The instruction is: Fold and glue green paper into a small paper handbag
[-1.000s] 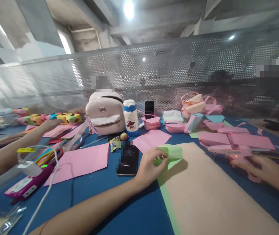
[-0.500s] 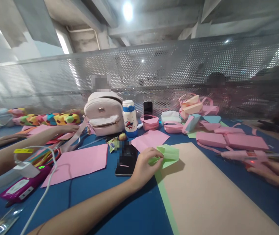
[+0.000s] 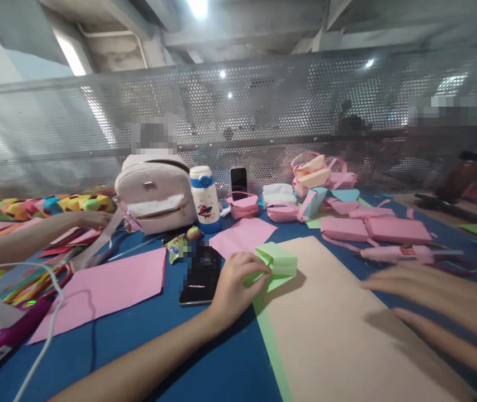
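Note:
My left hand [image 3: 238, 285] pinches a light green folded paper [image 3: 282, 262], which has a box-like shape, at its left end. The folded paper is held just over the far left part of a large beige sheet [image 3: 330, 324], and a green sheet [image 3: 274, 349] shows along that sheet's left edge. My right hand [image 3: 439, 301] hangs over the beige sheet's right side, fingers stretched out and blurred by motion, holding nothing. Just beyond it a pink glue gun [image 3: 401, 254] lies on the blue table, partly behind the fingers.
A black phone [image 3: 200, 273] lies left of my left hand. Behind stand a white backpack [image 3: 154, 195] and a water bottle [image 3: 205, 201]. Pink paper bags [image 3: 397, 229] sit at the back right. Another person's arm [image 3: 41, 237] reaches in from the left, near a purple power strip [image 3: 8, 335].
My right hand has let go of the glue gun and moved left over the beige sheet. My left hand keeps its pinch on the green paper. The view has turned slightly right.

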Demonstrator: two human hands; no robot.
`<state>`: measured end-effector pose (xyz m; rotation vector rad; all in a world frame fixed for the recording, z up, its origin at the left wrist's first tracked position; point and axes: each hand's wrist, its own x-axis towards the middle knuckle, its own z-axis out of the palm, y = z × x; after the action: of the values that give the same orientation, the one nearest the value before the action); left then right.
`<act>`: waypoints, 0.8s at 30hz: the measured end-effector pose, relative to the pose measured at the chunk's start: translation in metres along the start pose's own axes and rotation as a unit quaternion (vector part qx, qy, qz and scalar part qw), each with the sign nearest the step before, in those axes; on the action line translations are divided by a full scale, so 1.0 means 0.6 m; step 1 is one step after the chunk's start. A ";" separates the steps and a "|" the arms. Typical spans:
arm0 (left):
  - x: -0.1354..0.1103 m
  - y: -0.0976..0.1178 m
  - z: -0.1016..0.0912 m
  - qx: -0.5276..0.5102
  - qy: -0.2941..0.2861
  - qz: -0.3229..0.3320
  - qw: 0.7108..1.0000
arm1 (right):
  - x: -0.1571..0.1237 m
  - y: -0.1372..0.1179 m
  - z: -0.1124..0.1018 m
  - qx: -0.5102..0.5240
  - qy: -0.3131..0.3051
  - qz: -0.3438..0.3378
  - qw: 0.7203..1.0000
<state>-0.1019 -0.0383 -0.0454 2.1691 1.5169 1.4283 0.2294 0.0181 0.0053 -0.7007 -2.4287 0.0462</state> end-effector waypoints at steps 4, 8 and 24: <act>-0.003 0.008 0.000 0.129 -0.051 0.094 0.986 | 0.106 -0.066 0.050 -0.016 -0.142 -0.149 0.978; -0.005 0.012 0.000 0.237 -0.041 0.182 0.953 | 0.174 -0.093 0.110 -0.115 -0.172 -0.220 0.953; -0.018 0.039 -0.011 0.084 0.135 0.031 0.987 | 0.172 -0.044 0.153 0.303 -0.030 0.099 0.947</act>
<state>-0.0918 -0.0607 -0.0347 2.2051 1.7284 1.7352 0.0949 0.0581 -0.0087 -0.6494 -2.2025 0.8649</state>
